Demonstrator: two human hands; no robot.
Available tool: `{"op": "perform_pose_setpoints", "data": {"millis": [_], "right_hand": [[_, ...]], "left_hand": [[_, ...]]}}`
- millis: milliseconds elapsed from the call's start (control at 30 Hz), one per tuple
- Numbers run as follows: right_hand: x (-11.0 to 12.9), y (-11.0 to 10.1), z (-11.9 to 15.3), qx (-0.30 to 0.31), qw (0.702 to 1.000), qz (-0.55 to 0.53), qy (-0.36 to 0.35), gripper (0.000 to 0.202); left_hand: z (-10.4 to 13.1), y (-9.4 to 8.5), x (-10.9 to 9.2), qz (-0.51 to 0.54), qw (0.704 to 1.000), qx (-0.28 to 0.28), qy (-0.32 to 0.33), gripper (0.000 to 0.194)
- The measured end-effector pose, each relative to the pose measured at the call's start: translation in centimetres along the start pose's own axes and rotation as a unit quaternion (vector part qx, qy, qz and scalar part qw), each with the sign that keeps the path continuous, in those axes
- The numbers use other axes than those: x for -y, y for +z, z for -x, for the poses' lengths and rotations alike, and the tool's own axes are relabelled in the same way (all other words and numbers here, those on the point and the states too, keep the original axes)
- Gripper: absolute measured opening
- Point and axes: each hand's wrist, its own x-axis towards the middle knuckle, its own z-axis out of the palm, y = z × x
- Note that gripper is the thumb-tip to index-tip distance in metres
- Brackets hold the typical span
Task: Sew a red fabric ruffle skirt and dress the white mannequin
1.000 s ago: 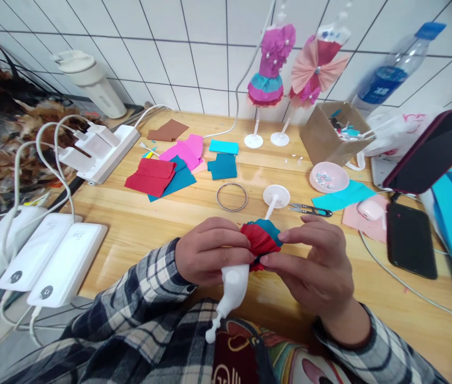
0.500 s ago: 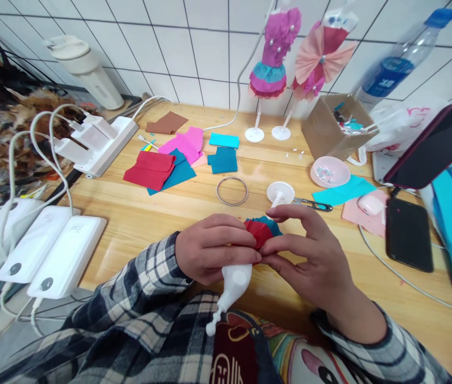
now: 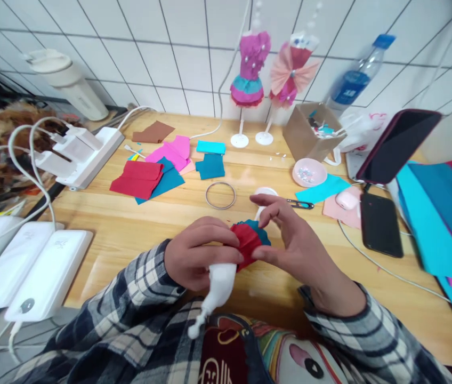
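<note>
My left hand [image 3: 202, 249] is closed around the waist of a small white dress-form mannequin [image 3: 221, 285], tilted with its knobbed neck end toward me. A red crepe-paper skirt [image 3: 247, 244] wraps its lower part, and a teal ruffle [image 3: 258, 230] shows at the far edge. My right hand [image 3: 290, 240] is at the skirt's right side, thumb touching the red paper and fingers spread apart, curved above the ruffle. The mannequin's round white base [image 3: 266, 191] points away from me, partly hidden by my right fingers.
Beyond my hands lie a metal ring [image 3: 220, 207], thread snips [image 3: 301, 204], a pink bowl of beads [image 3: 309, 173] and folded red paper [image 3: 137, 179]. Two dressed mannequins [image 3: 247, 96] stand by the wall. A phone [image 3: 381, 224] is at right, power banks [image 3: 50, 274] at left.
My right fingers have come away from the pinch on the skirt and spread apart, showing more red paper. My left hand keeps its hold. The head view has shifted slightly.
</note>
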Motion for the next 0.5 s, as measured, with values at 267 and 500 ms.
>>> {"op": "perform_pose_setpoints", "data": {"millis": [267, 500], "right_hand": [[0.9, -1.1, 1.1, -0.036, 0.987, 0.092, -0.130, 0.018], [2.0, 0.2, 0.7, -0.066, 0.994, 0.083, -0.041, 0.005]], "left_hand": [[-0.1, -1.0, -0.4, 0.034, 0.994, -0.050, -0.093, 0.022], [-0.4, -0.7, -0.6, 0.079, 0.994, -0.007, -0.079, 0.024]]}}
